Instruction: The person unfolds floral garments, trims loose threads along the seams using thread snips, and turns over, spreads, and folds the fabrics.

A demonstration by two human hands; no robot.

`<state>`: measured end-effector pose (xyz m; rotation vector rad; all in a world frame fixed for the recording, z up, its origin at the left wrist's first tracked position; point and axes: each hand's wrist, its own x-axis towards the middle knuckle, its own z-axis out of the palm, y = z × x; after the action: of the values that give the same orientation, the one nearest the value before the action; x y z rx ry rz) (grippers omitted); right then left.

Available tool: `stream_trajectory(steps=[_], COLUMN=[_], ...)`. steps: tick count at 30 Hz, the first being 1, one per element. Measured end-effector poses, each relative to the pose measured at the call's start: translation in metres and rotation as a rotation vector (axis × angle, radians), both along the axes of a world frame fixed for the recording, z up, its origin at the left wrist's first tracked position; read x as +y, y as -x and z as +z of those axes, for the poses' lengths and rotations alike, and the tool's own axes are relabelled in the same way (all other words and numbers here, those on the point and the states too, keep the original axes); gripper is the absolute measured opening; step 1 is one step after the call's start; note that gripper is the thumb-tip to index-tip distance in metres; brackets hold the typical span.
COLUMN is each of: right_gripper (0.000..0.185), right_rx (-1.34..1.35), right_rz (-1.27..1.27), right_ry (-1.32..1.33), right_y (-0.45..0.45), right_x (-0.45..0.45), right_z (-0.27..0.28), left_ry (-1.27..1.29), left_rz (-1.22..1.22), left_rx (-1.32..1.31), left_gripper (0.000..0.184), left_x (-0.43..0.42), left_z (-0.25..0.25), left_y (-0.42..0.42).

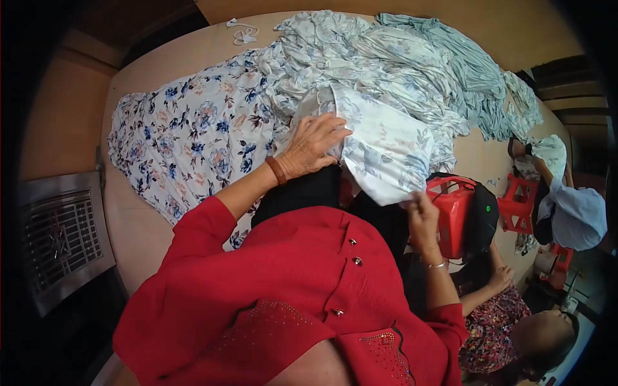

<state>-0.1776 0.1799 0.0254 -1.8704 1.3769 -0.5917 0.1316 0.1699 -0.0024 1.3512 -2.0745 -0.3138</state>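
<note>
A white piece of cloth with pale blue-grey flowers (389, 141) is spread over my lap, between my two hands. My left hand (312, 143), with a brown bracelet at the wrist, is at its left edge, fingers curled over the cloth. My right hand (423, 222), closed in a pinch, grips its lower right corner. Beyond the cloth, a large heap of similar crumpled floral fabric (347, 55) touches it. To the left lies white fabric with dark blue and peach flowers (199, 132).
Grey-green fabric (460, 55) lies at the back right. A white cord (243, 32) rests on the far floor. On my right are a red plastic stool (450, 212), a black cap (483, 219) and a seated person (496, 328). Another person (573, 209) sits farther off. A metal grille (64, 238) stands left.
</note>
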Motion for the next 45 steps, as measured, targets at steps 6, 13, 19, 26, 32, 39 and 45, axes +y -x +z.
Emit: stream_trajectory(steps=[6, 13, 19, 26, 32, 39, 45], right_gripper=[0.016, 0.023, 0.028, 0.024, 0.021, 0.018, 0.021], right_rx=[-0.305, -0.258, -0.144, -0.006, 0.046, 0.042, 0.121], right_rz=[-0.311, -0.346, -0.387, -0.365, -0.094, -0.032, 0.037], right_ry=[0.024, 0.092, 0.094, 0.435, 0.337, 0.321, 0.215], right_y=[0.003, -0.005, 0.008, -0.009, -0.064, -0.085, -0.097], right_x=[-0.076, -0.115, -0.119, -0.072, -0.033, -0.04, -0.048], right_z=[0.014, -0.049, -0.057, -0.005, 0.01, 0.005, 0.01], left_ry=[-0.09, -0.211, -0.268, -0.179, -0.19, -0.212, -0.201], left_rz=[-0.153, -0.103, -0.071, -0.109, -0.116, -0.05, -0.046], left_rx=[0.002, 0.053, 0.102, 0.164, 0.169, 0.285, 0.273], left_gripper=[0.05, 0.05, 0.052, 0.03, 0.008, 0.015, 0.019], left_x=[-0.024, -0.026, -0.03, -0.035, -0.041, -0.042, -0.042], left_z=[-0.019, -0.009, -0.005, -0.01, -0.01, -0.015, -0.016], left_y=[0.009, 0.015, 0.016, 0.02, 0.025, 0.023, 0.024])
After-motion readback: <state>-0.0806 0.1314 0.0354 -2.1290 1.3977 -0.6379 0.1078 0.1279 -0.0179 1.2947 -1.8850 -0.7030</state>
